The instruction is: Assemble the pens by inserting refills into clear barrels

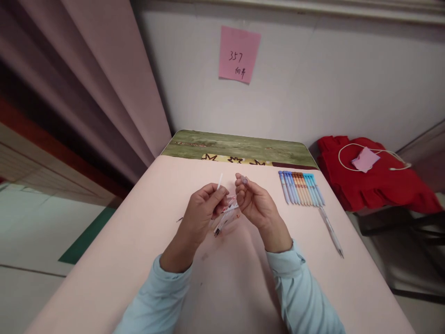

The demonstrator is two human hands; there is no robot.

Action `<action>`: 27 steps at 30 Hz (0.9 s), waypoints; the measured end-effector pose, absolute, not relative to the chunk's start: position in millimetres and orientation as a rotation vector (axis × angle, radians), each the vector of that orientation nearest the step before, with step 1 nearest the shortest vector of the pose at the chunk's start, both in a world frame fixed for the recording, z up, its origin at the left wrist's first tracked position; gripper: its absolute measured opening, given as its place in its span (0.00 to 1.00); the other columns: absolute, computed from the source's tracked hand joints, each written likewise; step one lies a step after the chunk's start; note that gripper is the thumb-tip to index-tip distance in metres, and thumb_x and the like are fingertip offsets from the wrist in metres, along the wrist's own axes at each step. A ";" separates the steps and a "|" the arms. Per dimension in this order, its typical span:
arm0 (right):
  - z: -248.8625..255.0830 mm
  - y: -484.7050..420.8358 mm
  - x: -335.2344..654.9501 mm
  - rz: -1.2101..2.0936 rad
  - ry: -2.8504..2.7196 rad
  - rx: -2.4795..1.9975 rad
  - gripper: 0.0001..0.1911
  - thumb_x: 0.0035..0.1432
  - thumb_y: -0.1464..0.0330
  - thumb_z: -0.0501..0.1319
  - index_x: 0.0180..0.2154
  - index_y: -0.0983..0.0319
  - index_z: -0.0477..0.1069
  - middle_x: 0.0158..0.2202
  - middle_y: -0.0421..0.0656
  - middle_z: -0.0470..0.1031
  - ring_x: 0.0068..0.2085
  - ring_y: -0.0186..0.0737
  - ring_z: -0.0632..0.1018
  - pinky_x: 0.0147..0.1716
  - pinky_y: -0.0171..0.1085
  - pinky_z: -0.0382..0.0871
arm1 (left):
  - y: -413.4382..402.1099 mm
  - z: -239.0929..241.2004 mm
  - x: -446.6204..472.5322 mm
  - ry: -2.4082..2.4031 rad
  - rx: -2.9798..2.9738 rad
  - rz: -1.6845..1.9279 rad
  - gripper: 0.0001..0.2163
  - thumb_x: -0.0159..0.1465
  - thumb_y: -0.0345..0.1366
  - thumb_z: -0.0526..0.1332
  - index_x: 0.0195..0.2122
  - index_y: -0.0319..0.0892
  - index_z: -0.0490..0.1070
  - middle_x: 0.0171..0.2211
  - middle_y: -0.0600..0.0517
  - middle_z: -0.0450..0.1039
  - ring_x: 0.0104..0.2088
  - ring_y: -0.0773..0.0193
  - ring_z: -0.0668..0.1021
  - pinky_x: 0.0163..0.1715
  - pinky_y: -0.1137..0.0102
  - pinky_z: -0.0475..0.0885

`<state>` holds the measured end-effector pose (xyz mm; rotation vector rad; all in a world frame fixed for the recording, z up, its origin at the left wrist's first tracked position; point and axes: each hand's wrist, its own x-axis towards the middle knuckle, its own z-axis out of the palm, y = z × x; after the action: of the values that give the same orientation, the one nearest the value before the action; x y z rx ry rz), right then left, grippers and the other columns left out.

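Blue and orange pens [301, 187], red cloth [375, 185]

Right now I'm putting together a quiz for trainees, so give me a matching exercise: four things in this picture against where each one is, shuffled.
Things: 1 pink note; 2 row of pens; 3 white cable; 4 thin white tube.
Places: A on the red cloth; B in the left hand; C on the wall; D lying on the table.
Pairs: 1-C; 2-D; 3-A; 4-B.

The head-worn camera is looking forward and down over the near table [139, 222], facing the far wall [330, 83].
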<state>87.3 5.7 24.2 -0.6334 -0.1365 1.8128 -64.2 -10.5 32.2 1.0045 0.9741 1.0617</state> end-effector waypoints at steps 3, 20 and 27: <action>23.2 4.4 87.9 1.749 -0.219 -0.636 0.09 0.63 0.75 0.58 0.43 0.65 0.75 0.28 0.40 0.79 0.26 0.26 0.78 0.27 0.22 0.75 | -13.1 35.9 -63.3 0.953 1.043 1.073 0.15 0.64 0.48 0.62 0.32 0.39 0.73 0.24 0.54 0.69 0.20 0.74 0.64 0.18 0.77 0.54; 12.3 9.9 93.6 1.329 -0.388 -0.804 0.11 0.57 0.68 0.65 0.43 0.62 0.72 0.29 0.38 0.79 0.26 0.27 0.77 0.27 0.24 0.74 | -13.6 37.4 -59.2 1.013 1.118 0.987 0.14 0.62 0.46 0.63 0.32 0.38 0.74 0.24 0.53 0.71 0.20 0.74 0.65 0.19 0.76 0.55; 8.9 10.8 100.7 0.915 -0.673 -0.982 0.19 0.57 0.60 0.66 0.48 0.61 0.71 0.28 0.38 0.78 0.27 0.30 0.77 0.28 0.30 0.73 | -12.1 29.8 -57.4 0.990 1.046 0.866 0.16 0.60 0.49 0.64 0.32 0.39 0.74 0.24 0.54 0.70 0.18 0.74 0.63 0.17 0.75 0.51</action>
<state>100.7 10.8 8.9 -0.9816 -0.6731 0.9147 -57.4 -12.1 29.8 1.0458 0.9895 0.8664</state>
